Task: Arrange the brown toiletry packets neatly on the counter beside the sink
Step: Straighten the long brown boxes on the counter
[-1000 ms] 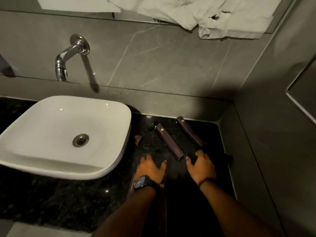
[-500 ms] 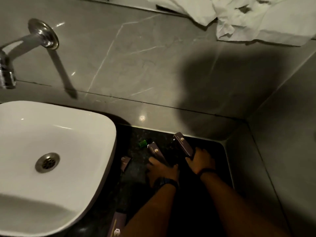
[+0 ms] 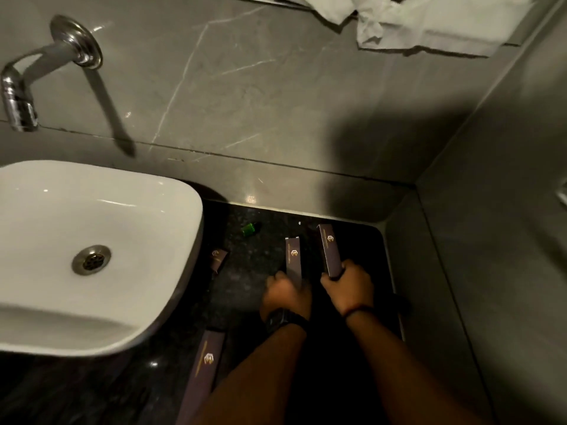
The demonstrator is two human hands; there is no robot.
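Note:
Two long brown packets lie side by side on the black counter (image 3: 254,265) right of the sink. My left hand (image 3: 287,294) grips the near end of the left packet (image 3: 293,256). My right hand (image 3: 348,286) is closed around the near end of the right packet (image 3: 329,248), which points toward the back wall. A third long brown packet (image 3: 205,363) lies near the counter's front, partly under my left forearm. A small brown packet (image 3: 218,259) rests against the sink's side.
The white basin (image 3: 92,216) fills the left, with a chrome tap (image 3: 40,72) on the grey wall above. A small green bottle (image 3: 250,228) lies near the back wall. The side wall (image 3: 475,271) closes the counter on the right. White towels (image 3: 429,23) hang above.
Both hands moved forward from flat on the counter and closed on the two long packets. The packets turned from slanted to nearly parallel, pointing at the back wall. The view moved closer.

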